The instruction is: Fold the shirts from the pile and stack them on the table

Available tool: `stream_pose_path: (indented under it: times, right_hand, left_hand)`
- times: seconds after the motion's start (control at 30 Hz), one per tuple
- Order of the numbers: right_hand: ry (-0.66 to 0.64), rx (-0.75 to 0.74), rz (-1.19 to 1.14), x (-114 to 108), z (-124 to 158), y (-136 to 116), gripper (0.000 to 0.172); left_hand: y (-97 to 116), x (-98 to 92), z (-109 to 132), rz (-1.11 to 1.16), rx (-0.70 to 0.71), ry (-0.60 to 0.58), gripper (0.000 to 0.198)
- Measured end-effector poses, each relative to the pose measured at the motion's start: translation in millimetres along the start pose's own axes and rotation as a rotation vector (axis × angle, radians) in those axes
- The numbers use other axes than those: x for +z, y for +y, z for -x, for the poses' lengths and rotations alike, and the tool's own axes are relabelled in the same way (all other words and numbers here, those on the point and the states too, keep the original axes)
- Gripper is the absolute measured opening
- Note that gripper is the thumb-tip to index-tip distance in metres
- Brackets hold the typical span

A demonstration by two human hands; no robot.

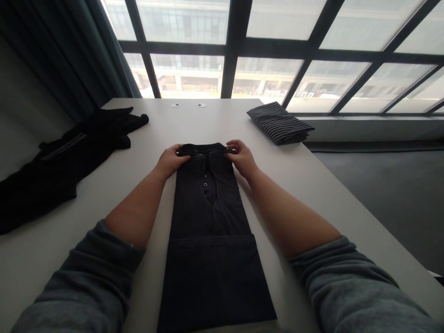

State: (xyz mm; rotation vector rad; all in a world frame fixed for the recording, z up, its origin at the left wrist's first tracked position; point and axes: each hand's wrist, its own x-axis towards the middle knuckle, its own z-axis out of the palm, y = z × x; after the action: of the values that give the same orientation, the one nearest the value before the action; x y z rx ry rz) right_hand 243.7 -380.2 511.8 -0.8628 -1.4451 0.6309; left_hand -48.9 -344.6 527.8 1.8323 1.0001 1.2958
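A dark shirt [211, 273] lies in a long narrow fold down the middle of the table, its collar end farthest from me. Two small round buttons show on its front placket, and a crosswise fold edge runs across the lower part. My left hand [170, 160] pinches the far left corner beside the collar, thumb on top. At the far right corner my right hand [242, 158] grips the cloth between thumb and fingers. Both hands are level with each other, and some fingertips are hidden by the fabric.
On the white table [166, 125] a folded striped cloth [280, 123] sits at the right edge. A loose black garment [69, 162] spreads over the left side. Two white-rimmed holes [201, 105] are near the far edge, before large windows [270, 78]. A dark curtain [79, 55] hangs at left.
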Motion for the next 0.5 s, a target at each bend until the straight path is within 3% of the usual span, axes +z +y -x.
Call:
stream_pose_path:
  times: [0.1,0.23,0.37,0.5]
  right_hand:
    - [-0.035,-0.051,0.000,-3.0,9.7,-25.1,0.052]
    - [-0.086,-0.148,0.153,-12.1,37.7,-66.7,0.053]
    - [-0.155,-0.267,0.365,-27.3,80.4,-93.7,0.048]
    - [-0.343,-0.383,0.561,-38.3,127.8,-97.0,0.038]
  left_hand:
    - [21.8,-10.4,8.6,0.050,0.003,-0.041,0.057]
    - [53.3,-24.7,35.9,-0.075,0.100,-0.057,0.050]
    - [75.0,-29.6,89.2,-0.316,0.233,-0.095,0.036]
    - [76.3,-24.2,147.7,-0.489,0.377,-0.259,0.018]
